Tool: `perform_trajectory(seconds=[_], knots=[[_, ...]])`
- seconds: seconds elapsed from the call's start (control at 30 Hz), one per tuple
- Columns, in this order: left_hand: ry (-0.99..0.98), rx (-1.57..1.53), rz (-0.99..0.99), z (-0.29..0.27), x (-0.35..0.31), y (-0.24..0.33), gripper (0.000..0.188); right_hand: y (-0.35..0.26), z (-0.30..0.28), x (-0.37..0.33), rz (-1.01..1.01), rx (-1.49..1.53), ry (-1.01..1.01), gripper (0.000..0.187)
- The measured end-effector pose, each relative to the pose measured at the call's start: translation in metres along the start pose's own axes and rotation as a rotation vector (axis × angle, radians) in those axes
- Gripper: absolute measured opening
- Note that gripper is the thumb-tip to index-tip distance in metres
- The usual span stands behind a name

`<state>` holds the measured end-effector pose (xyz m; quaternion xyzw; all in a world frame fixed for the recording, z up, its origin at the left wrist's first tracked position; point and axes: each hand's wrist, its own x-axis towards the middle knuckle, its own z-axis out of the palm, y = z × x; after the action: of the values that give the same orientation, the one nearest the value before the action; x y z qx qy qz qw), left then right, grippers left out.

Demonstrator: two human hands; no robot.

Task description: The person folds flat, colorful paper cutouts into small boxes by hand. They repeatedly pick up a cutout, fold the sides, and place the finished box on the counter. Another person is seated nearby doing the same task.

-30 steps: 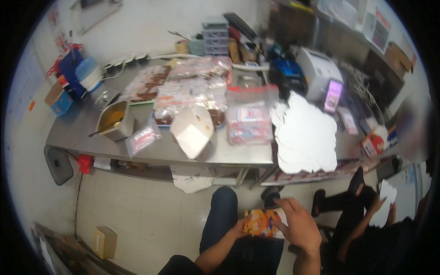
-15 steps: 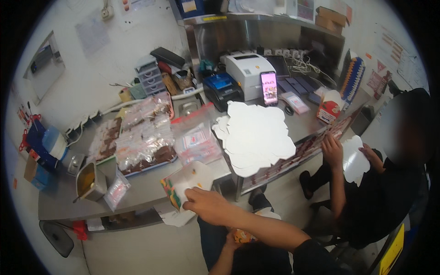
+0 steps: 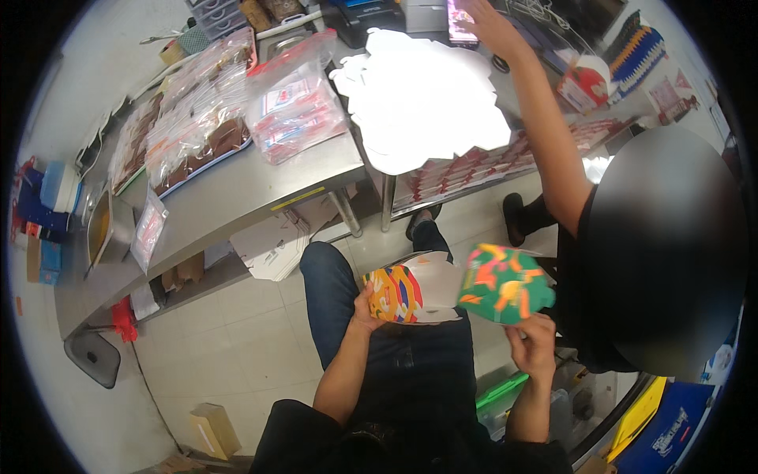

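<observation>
Two bright cartons, one in each hand, over a seated lap

Low in the centre of the frame, the left hand (image 3: 365,310) grips the yellow patterned carton (image 3: 395,294) by its printed left end, fingers curled against it. The carton lies on its side above the jeans (image 3: 324,276), its pale flaps opening to the right. Just right of it, the green patterned carton (image 3: 505,283) is tilted, printed face up; the right hand (image 3: 533,347) pinches its lower right edge between thumb and fingers. I can't tell whether the two cartons touch.

Beyond, at upper centre, a pile of white card blanks (image 3: 426,103) lies on the steel table (image 3: 237,213). To its left sits a clear bag (image 3: 296,110) with a red top edge, then trays of wrapped brown pieces (image 3: 225,142) toward the upper left. A metal tub (image 3: 118,237) stands near the left edge of the frame.

On the right, a co-worker in black leans in, one arm stretched to the top, the hand (image 3: 493,30) spread over a lit phone (image 3: 458,24); whether it touches the screen, I can't tell.
</observation>
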<state>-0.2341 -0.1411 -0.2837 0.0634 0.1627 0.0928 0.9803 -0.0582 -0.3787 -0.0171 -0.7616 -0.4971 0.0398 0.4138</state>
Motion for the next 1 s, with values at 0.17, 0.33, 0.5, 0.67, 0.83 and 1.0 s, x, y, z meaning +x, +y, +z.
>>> perform_trajectory(seconds=[0.17,0.33,0.5,0.67,0.83,1.0], knots=[[0.157,0.148,0.002,-0.007,0.004,-0.005,0.066,-0.007,0.029,0.019,-0.013,-0.039,-0.404,0.026],[-0.014,0.108,-0.020,-0.005,0.000,0.001,0.065,-0.002,0.048,0.021,0.040,0.018,-0.739,0.028],[0.051,0.180,-0.060,-0.031,-0.001,-0.002,0.079,0.034,0.045,0.035,0.080,0.645,-1.077,0.047],[0.067,0.176,-0.076,-0.070,0.004,0.000,0.088,0.062,0.065,0.015,0.418,1.414,-0.957,0.069],[-0.003,0.205,-0.154,-0.063,0.007,-0.003,0.083,0.059,0.105,0.006,0.320,0.549,-0.724,0.066],[0.169,0.388,-0.267,-0.035,-0.008,-0.001,0.067,0.069,0.149,-0.044,0.007,0.234,-0.532,0.067]])
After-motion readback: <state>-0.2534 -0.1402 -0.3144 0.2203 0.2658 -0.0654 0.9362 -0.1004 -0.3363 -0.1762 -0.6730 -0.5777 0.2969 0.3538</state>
